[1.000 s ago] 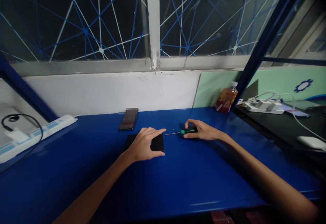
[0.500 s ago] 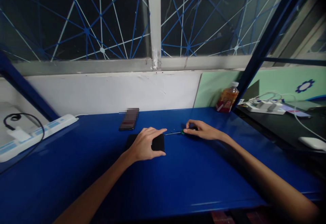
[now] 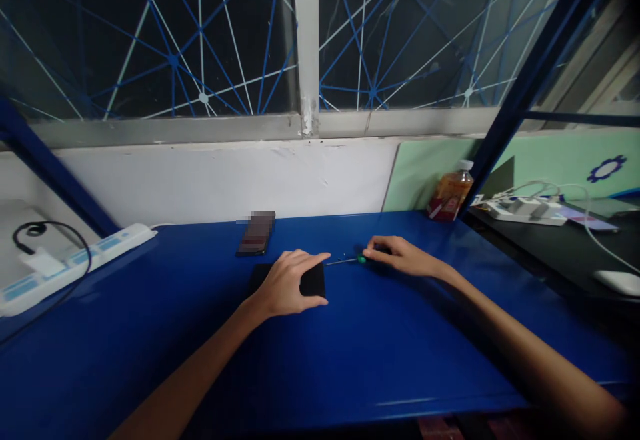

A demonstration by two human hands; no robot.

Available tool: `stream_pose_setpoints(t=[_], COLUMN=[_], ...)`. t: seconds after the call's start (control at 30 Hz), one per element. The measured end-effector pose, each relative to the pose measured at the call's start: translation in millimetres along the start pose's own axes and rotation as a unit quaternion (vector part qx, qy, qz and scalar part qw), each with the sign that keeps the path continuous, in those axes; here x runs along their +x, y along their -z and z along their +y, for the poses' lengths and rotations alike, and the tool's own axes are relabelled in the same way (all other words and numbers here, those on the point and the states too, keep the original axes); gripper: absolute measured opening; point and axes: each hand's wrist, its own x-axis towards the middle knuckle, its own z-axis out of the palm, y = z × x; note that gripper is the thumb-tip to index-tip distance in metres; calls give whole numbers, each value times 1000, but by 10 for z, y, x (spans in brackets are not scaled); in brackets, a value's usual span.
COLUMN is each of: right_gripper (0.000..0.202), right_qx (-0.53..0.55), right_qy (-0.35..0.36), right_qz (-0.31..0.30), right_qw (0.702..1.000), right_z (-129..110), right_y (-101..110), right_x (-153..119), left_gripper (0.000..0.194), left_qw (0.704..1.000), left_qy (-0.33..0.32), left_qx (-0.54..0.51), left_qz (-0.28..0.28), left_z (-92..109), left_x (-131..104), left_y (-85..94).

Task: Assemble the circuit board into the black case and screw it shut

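Note:
A flat black box-like object lies on the blue table. My left hand spans it from the left, forefinger along its far edge and thumb along its near edge, steadying it; the palm hides its left part. From the right, my right hand pinches the handle of a screwdriver between thumb and fingertips. A green band shows at the front of the handle, and the rest is mostly hidden by the fingers. The thin shaft points left, its tip at the box's right edge. Tiny bits, perhaps screws, lie just beyond the shaft.
A dark phone lies behind the box. A white power strip with a plugged-in black cable is at the left. A drink bottle stands at the back right. Chargers and cables cover part of a black table on the right.
The right hand's fingertips have shifted slightly on the screwdriver handle, showing more of the green part. The left hand keeps its place on the box. The whole view has moved a little.

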Motion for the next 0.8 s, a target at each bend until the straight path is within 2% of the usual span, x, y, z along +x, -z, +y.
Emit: stream_pose_setpoints(t=[0.17, 0.27, 0.47, 0.63, 0.8], right_gripper=[42, 40, 39, 55, 45], right_qx=[130, 154, 85, 66, 14], right_qy=[-19, -27, -23, -27, 5], right_qz=[-46, -42, -44, -31, 32], right_qw=[990, 987, 995, 997, 999], right_z=[71, 107, 90, 31, 9], right_y=[-18, -28, 0, -49, 15], right_x=[-14, -1, 13, 25, 22], left_gripper=[77, 77, 76, 75, 81], left_qw=[1000, 1000, 1000, 1000, 1000], left_qy=[-3, -3, -5, -9, 0], left_qx=[-6, -9, -6, -2, 9], left_qz=[1, 0, 2, 9, 2], left_z=[-7, -9, -18, -24, -18], left_x=[2, 5, 5, -4, -1], left_y=[-2, 2, -12, -23, -23])
